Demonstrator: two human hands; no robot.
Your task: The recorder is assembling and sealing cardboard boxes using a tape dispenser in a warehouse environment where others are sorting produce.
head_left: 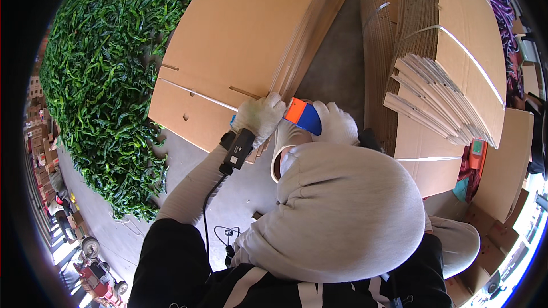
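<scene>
Tape dispenser [302, 116], orange/blue: at near edge of flat cardboard stack [245, 40], gripped betw. both gloved hands. L hand [260, 115] closed on its left end, R hand [337, 122] on right. Roll of tape [283, 148] just below. No box folded or taped yet; strapped bundles [445, 57] untouched. Green peppers [108, 74] heaped left.

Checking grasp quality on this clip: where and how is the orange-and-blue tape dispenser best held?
By the blue body end of the tape dispenser, from the right, where the gloved right hand wraps it. That leaves the orange head free toward the left hand at the flat cartons' edge.
</scene>
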